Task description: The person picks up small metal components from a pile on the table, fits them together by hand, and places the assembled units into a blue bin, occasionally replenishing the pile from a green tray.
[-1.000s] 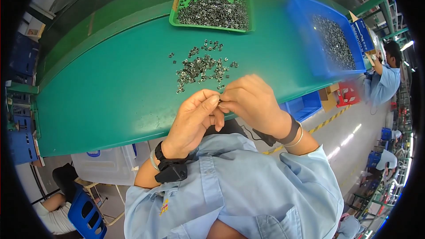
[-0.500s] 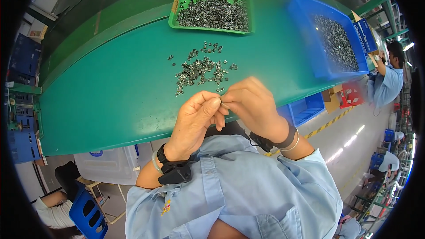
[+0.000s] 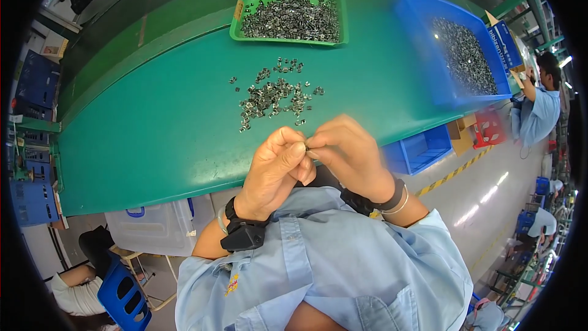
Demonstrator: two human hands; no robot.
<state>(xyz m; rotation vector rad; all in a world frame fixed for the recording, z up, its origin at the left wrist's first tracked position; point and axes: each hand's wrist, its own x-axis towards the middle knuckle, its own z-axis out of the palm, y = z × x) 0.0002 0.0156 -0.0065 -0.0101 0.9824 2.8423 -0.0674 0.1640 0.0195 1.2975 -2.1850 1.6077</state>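
Observation:
My left hand [image 3: 275, 168] and my right hand [image 3: 348, 154] meet fingertip to fingertip just over the table's near edge. Pinched between both thumbs and forefingers is a small dark metal part [image 3: 306, 146], mostly covered by the fingers, so its exact kind does not show. Beyond the hands, a loose heap of small shiny metal parts [image 3: 269, 99] lies spread on the green tabletop [image 3: 147, 147]. Behind the heap stands a green tray [image 3: 288, 41] filled with many like parts. Each wrist wears a dark band.
At the right of the table a large blue bin [image 3: 429, 55] holds more small metal parts. Below the right edge are a blue crate [image 3: 422, 150] and a red crate [image 3: 488, 127]. A lidded clear box [image 3: 150, 227] sits under the left edge. A co-worker [image 3: 539, 110] is at far right.
Both hands stay pinched together at nearly the same spot, with slight finger movement. The whole view has shifted a little; the heap and tray look unchanged.

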